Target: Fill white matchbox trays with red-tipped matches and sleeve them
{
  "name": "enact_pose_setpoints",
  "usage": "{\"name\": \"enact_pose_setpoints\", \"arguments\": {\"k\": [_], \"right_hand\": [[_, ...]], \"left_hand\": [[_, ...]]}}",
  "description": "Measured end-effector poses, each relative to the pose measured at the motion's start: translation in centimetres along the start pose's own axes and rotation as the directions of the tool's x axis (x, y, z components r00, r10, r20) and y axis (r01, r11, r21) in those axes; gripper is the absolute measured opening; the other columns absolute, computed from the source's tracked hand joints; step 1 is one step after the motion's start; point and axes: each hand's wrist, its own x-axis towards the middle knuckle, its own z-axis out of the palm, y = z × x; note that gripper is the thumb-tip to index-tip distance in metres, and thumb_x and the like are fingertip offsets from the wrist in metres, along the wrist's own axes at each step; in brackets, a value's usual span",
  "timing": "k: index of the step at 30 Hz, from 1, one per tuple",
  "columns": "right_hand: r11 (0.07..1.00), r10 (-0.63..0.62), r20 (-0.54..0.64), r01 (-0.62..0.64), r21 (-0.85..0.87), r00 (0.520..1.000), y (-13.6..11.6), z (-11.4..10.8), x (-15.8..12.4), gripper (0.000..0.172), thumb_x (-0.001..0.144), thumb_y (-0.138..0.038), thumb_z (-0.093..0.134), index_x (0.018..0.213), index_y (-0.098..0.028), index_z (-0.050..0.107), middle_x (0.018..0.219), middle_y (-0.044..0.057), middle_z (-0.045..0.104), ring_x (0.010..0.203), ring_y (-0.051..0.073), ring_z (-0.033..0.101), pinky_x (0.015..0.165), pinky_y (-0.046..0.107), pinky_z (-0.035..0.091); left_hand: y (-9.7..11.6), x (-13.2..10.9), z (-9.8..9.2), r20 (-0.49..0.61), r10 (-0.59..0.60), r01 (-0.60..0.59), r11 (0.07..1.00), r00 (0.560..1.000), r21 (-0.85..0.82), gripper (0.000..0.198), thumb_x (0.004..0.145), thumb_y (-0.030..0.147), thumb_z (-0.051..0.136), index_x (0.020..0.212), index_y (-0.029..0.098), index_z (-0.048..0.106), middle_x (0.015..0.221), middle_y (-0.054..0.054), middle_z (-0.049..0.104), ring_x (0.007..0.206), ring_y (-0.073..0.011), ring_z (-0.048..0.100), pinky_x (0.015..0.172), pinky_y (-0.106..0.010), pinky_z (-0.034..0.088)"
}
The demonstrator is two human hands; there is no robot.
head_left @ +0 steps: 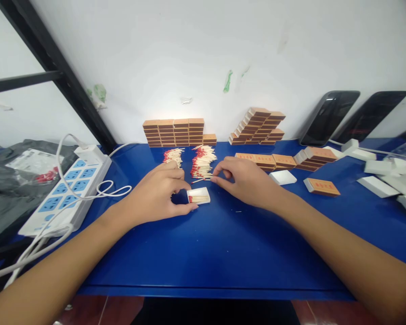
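Note:
A small white matchbox tray (206,191) lies on the blue table with a few red-headed matches in it. My left hand (160,189) holds the tray's left end between thumb and forefinger, the other fingers curled. Just beyond the tray, my right hand (245,180) pinches the pale end of a single match (199,180), its red head pointing left. Behind that match spreads a larger pile of matches (205,160). A smaller match pile (173,155) is partly covered by my left hand.
Stacked matchboxes (173,133) and a stepped stack (257,127) line the wall. More matchboxes (257,159), a white tray (283,177) and a lone matchbox (321,187) lie right. White trays (379,186) crowd the far right, near two phones (329,117). A power strip (67,192) stands left.

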Motion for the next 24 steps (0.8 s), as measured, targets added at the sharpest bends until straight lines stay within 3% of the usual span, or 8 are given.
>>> {"name": "enact_pose_setpoints", "arguments": {"k": [5, 15, 20, 24], "right_hand": [[0.997, 0.046, 0.087, -0.041, -0.059, 0.995, 0.9, 0.4, 0.1, 0.01, 0.099, -0.022, 0.066, 0.091, -0.02, 0.07, 0.088, 0.004, 0.065, 0.074, 0.018, 0.056, 0.069, 0.032, 0.038], [0.999, 0.04, 0.127, -0.037, -0.027, 0.991, 0.7, 0.1, -0.1, 0.01, 0.1, -0.021, 0.065, 0.092, -0.02, 0.07, 0.089, 0.005, 0.067, 0.077, 0.019, 0.058, 0.071, 0.031, 0.041], [1.0, 0.012, 0.101, -0.014, 0.018, 0.995, 0.6, -0.4, -0.2, 0.011, 0.102, -0.021, 0.061, 0.093, -0.02, 0.068, 0.089, 0.004, 0.065, 0.075, 0.018, 0.056, 0.07, 0.031, 0.039], [0.998, -0.033, 0.065, 0.029, 0.048, 0.997, -0.2, 0.9, 0.0, 0.01, 0.103, -0.022, 0.064, 0.093, -0.02, 0.066, 0.092, 0.004, 0.065, 0.08, 0.018, 0.056, 0.072, 0.03, 0.039]], "left_hand": [[0.1, -0.1, -0.1, 0.004, -0.009, 0.009, 1.0, 1.0, 0.001, 0.034, 0.093, 0.054, 0.078, 0.093, 0.021, 0.084, 0.073, -0.003, 0.064, 0.08, -0.0203, 0.056, 0.078, -0.038, 0.046], [0.0, -0.1, 0.0, 0.001, 0.001, -0.001, 1.0, 1.0, 0.005, 0.034, 0.094, 0.054, 0.078, 0.093, 0.02, 0.084, 0.073, -0.002, 0.062, 0.08, -0.0211, 0.057, 0.08, -0.039, 0.047], [0.0, -0.1, 0.0, 0.005, -0.001, 0.001, 1.0, 1.0, 0.005, 0.035, 0.093, 0.054, 0.078, 0.094, 0.02, 0.084, 0.074, -0.002, 0.063, 0.081, -0.0215, 0.058, 0.081, -0.039, 0.046], [0.1, -0.1, -0.1, 0.003, 0.009, -0.009, 1.0, 1.0, 0.007, 0.035, 0.094, 0.054, 0.077, 0.092, 0.02, 0.084, 0.074, -0.002, 0.063, 0.081, -0.0214, 0.058, 0.082, -0.04, 0.046]]}}
